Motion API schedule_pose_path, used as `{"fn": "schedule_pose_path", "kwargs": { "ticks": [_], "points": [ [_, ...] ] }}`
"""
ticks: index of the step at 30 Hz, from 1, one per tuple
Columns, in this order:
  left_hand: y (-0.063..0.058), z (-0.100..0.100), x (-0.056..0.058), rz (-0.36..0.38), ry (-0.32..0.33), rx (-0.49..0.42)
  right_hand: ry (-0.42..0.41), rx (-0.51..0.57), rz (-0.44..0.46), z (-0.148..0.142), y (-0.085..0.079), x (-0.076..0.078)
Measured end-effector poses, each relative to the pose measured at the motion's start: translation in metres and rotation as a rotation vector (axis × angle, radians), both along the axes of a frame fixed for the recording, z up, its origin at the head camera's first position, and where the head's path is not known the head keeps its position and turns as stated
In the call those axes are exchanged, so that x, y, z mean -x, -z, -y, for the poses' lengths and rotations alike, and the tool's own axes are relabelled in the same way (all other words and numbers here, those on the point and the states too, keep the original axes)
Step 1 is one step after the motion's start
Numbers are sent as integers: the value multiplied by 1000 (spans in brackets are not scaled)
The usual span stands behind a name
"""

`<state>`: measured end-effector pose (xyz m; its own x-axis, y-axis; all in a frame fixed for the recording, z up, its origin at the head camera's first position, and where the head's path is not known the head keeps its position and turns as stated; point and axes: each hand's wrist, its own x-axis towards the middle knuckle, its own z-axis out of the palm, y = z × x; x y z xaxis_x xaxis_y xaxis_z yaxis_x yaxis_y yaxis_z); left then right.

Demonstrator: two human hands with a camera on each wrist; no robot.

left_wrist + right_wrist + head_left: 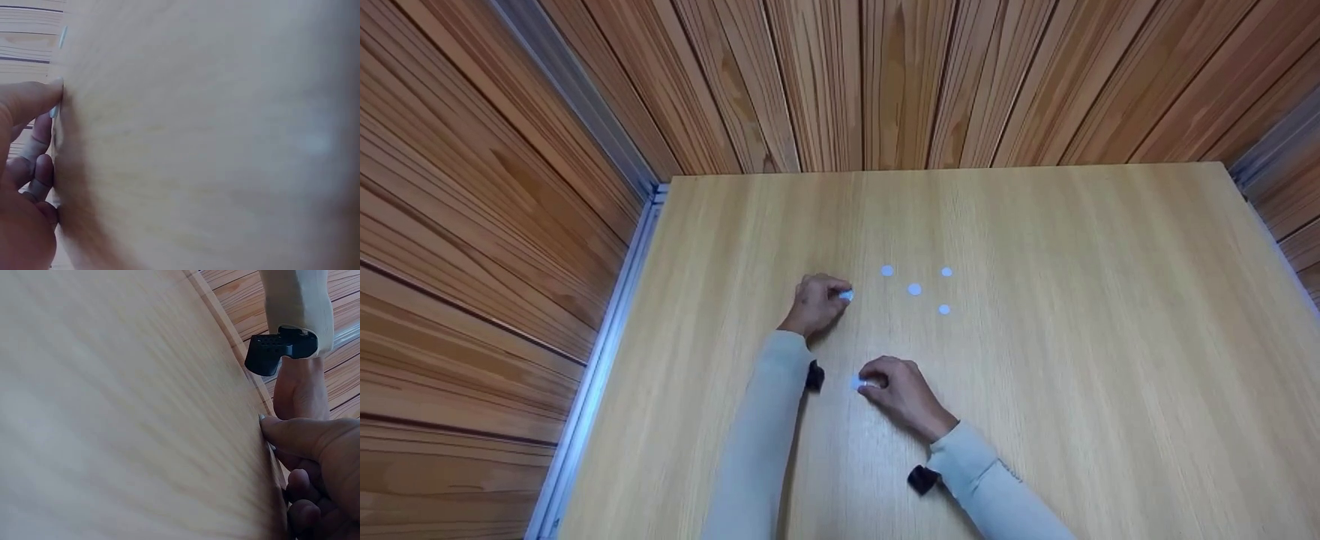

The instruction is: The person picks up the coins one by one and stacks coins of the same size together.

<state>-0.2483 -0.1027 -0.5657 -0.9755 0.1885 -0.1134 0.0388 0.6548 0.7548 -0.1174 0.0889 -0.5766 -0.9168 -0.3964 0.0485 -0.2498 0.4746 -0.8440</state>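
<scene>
Thumb and fingertips of my left hand (pixel 816 301) pinch a small white disc (pixel 846 295) at the tabletop. In the left wrist view its pale edge (pixel 53 111) shows between thumb and finger. Nearer the front, my right hand (pixel 906 394) pinches another white disc (pixel 856 382), partly covered by the fingers. Only a tiny light sliver shows by the fingers in the right wrist view. Several more white discs lie flat beyond the hands, among them a far left disc (pixel 887 271), a middle disc (pixel 914 289) and a near right disc (pixel 944 309).
The discs lie on a light wooden table (pixel 1072 337). Wood-plank walls (pixel 900 82) stand behind it and at the sides, with a metal rail (pixel 607 330) along its left edge. Black wrist cameras (pixel 922 480) hang at both sleeves.
</scene>
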Motion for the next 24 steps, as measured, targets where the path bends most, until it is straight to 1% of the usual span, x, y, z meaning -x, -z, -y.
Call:
{"fn": "schedule_pose_path", "kwargs": {
  "ticks": [4, 9, 15, 19, 22, 24],
  "points": [
    [-3, -2, 2, 38, 2, 12, 3, -6, -40, 0, 2, 0],
    [-6, -5, 3, 81, -4, 35, 1, -3, -36, 0, 1, 0],
    [-3, -2, 2, 63, -10, -10, -3, -10, -30, 0, 1, 0],
    [1, 3, 1, 35, 12, -40, -2, -17, -22, 0, 1, 0],
    [2, 6, 0, 31, 31, -69, -2, -20, -18, 0, 1, 0],
    [3, 8, 0, 40, 31, -96, -4, -20, -21, 0, 1, 0]
  ]
}}
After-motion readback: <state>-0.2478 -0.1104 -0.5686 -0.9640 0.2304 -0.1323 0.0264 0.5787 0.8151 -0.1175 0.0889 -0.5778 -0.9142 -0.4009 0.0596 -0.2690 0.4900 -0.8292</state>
